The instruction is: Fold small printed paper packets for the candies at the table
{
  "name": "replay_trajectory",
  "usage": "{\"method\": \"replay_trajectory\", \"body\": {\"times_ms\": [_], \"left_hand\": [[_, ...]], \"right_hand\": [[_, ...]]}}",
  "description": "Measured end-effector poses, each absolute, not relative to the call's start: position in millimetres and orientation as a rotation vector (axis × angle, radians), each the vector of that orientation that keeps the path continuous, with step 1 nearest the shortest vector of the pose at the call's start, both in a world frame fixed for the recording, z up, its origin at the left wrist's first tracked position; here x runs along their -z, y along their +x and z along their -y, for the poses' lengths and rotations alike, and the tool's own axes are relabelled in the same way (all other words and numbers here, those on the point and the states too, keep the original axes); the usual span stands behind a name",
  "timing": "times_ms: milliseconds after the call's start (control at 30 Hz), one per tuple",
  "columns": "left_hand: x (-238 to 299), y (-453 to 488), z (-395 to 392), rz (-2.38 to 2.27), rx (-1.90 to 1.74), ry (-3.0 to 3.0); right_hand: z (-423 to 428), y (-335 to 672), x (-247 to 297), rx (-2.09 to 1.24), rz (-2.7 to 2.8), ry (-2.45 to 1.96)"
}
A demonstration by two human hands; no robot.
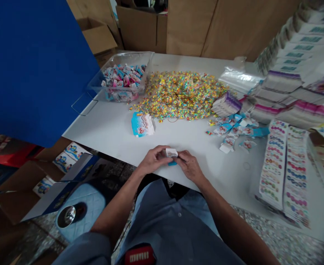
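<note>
My left hand (pixel 153 159) and right hand (pixel 190 166) are both curled closed around a small white-and-blue paper carton (pixel 171 153), held over the front edge of the white table (pixel 104 138). A light pinch from both sides keeps the folds square without crushing the card. A stack of blue-and-white printed cards (pixel 142 124) lies just ahead.

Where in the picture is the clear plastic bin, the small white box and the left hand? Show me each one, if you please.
Clear plastic bin (pixel 129 55): head view, point on its back rim.
Small white box (pixel 171 152): head view, point on its top face.
Left hand (pixel 153 160): head view, point on the back of the hand.
</note>
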State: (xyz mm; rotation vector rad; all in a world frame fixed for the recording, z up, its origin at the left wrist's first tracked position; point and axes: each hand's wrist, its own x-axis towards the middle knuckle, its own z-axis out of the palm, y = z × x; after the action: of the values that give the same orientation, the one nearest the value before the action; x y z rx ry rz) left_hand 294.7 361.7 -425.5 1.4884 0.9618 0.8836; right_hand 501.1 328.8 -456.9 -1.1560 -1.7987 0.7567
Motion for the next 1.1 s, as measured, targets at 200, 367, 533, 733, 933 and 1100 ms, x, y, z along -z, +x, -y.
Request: {"method": "replay_trajectory", "body": {"times_ms": [200, 367, 533, 733, 933, 1100], "left_hand": [[429.6, 286.7, -354.9, -0.898, -0.758, 1.021], [421.6, 295.2, -359.4, -0.933, -0.709, 0.772], [414.7, 296.7, -364.7, -1.018, -0.666, 0.682], [423.7, 298.4, -360.2, -1.006, -0.723, 0.737], [431.4, 303.8, -359.4, -0.981, -0.717, 0.797], [433.5, 311.0, -361.3, -0.954, -0.756, 0.903]], "right_hand": [[-332.2, 503.7, 455.8, -0.840, 1.773, -1.179], [-327.9, 506.3, 454.3, -1.005, 1.687, -1.168], [-323.3, 510.6, 447.5, -1.429, 1.355, -1.115], [-329.8, 507.3, 439.5, -1.598, 0.988, -1.162], [-331.8, 509.2, 432.8, -1.594, 0.948, -1.185], [-335.0, 510.6, 435.4, -1.519, 0.984, -1.174]]}}
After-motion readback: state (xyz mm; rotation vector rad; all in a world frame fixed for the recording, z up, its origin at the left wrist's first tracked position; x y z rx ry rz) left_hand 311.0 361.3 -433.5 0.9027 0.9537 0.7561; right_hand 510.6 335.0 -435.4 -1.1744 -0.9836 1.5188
